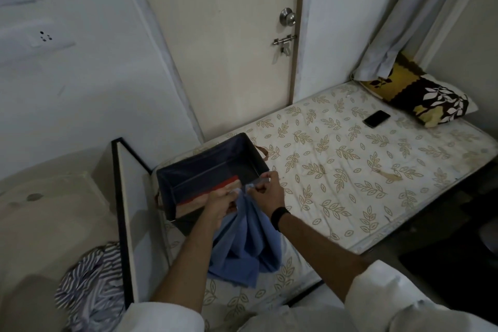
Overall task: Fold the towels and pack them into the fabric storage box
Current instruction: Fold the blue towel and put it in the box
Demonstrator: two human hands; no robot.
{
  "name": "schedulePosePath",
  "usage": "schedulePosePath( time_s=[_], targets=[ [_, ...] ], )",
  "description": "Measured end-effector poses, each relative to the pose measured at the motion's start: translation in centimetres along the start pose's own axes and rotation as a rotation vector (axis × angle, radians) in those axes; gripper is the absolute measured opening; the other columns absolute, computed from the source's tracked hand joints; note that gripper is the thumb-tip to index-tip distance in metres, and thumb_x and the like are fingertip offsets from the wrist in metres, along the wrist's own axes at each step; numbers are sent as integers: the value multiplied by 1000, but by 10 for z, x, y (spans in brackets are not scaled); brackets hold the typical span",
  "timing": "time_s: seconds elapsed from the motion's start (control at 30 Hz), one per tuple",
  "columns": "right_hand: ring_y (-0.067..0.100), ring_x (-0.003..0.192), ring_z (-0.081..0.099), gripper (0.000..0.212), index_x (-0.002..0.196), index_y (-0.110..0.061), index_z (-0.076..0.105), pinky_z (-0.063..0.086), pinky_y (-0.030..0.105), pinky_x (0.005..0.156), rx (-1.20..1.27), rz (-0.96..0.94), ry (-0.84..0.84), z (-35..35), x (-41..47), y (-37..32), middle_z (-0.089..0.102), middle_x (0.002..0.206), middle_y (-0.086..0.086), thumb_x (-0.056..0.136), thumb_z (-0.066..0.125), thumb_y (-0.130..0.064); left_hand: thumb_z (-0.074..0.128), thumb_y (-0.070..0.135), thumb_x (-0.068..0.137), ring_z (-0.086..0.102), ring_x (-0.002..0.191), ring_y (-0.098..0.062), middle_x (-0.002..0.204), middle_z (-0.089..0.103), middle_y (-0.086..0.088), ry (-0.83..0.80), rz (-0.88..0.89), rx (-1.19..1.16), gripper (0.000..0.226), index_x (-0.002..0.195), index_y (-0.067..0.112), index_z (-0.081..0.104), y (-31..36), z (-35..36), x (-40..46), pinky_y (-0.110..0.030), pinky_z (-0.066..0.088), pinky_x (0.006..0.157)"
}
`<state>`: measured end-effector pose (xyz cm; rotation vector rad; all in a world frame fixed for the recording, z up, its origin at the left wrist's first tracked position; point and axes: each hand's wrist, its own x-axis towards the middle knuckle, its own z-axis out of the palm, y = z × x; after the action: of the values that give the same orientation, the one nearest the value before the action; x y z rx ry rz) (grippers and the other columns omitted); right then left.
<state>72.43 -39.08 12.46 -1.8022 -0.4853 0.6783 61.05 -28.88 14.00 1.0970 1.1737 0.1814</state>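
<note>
Head view: both my hands are up over the near corner of the fabric storage box [242, 153], which sits on the leaf-print mattress [350, 170] at its foot end. My left hand [225, 201] and right hand [265, 191] are close together, almost touching, each with fingers curled and pinching the top edge of the blue towel [239, 248]. Rest of the towel hangs down loose in folds between my forearms, bottom hem bunching on the mattress just in front of the box.

Towel looks light, thin, fully limp, no stiffness; it drapes and creases wherever unsupported. Not slippery-looking, not fragile. Best hold, I judge, is at the top corners so the edge can be pulled taut and the cloth hangs flat for folding; a mid-cloth grab would just bunch it.

Box is dark, soft-sided, open top, brown handle at the far end. A folded red and tan towel [215, 193] already lies inside at the near wall; most of the floor is bare.

Striped cloth [89, 286] lies heaped off the bed to my left. Phone [376, 118] and pillow [420, 97] are well apart at the head end.
</note>
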Motion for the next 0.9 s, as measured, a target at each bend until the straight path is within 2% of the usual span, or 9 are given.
schedulePosePath(
  time_s=[0.13,0.23,0.43,0.5,0.6,0.67,0.73,0.8,0.9],
  targets=[
    [0,57,54,48,110,-17,45,43,8,56,-17,-101,11,7,-6,0,62,67,5,77,80,-14,60,8,93,66,92,-29,89,69,-8,56,85,39,8,96,4,67,1,10,-8,-35,53,83],
    [5,61,59,49,110,-20,45,44,8,59,-31,-150,31,9,-8,3,64,68,5,76,80,-16,63,9,92,68,95,-32,98,71,-19,72,120,67,11,88,9,73,2,12,-6,-38,56,86],
    [-3,65,61,48,115,-20,46,45,6,60,-30,-182,23,9,-13,3,65,69,-5,80,79,-18,65,11,91,68,93,-31,99,71,-20,119,93,11,15,97,0,71,1,21,-4,-39,57,85],
    [-7,72,62,47,121,-19,48,45,4,65,-62,-189,-15,9,-12,4,67,78,-12,83,75,-20,65,14,91,69,91,-28,99,72,-18,107,90,-43,16,98,1,72,3,22,-5,-35,57,79],
    [-16,86,56,36,123,-9,57,44,7,75,-100,-179,-116,9,-9,8,55,98,-29,88,63,-19,72,23,86,70,90,-22,95,74,-11,102,143,-57,22,98,5,74,-2,20,-4,-31,58,76],
    [-2,88,65,37,126,-12,51,53,21,77,72,-97,-226,6,-10,8,66,102,-7,89,58,-9,77,20,81,70,93,-30,93,73,-18,153,184,-34,26,94,-2,73,-9,17,-3,-42,58,85],
    [21,87,70,39,123,-17,48,58,29,72,377,121,-293,2,-14,5,69,106,14,91,57,1,75,16,84,68,94,-39,91,71,-25,190,203,18,23,90,-6,71,-13,11,-5,-50,55,89],
    [26,87,67,35,113,-17,50,58,31,71,485,235,-242,-2,-9,7,67,101,15,89,54,8,71,15,87,68,93,-38,94,71,-22,144,211,40,19,94,-2,71,-11,2,-12,-50,54,91],
    [24,98,62,36,112,-16,54,55,32,79,247,154,-185,-16,5,24,63,101,4,86,55,9,67,14,90,68,92,-37,100,71,-25,32,258,87,23,102,-6,69,2,-17,-35,-45,56,85]
  ],
)
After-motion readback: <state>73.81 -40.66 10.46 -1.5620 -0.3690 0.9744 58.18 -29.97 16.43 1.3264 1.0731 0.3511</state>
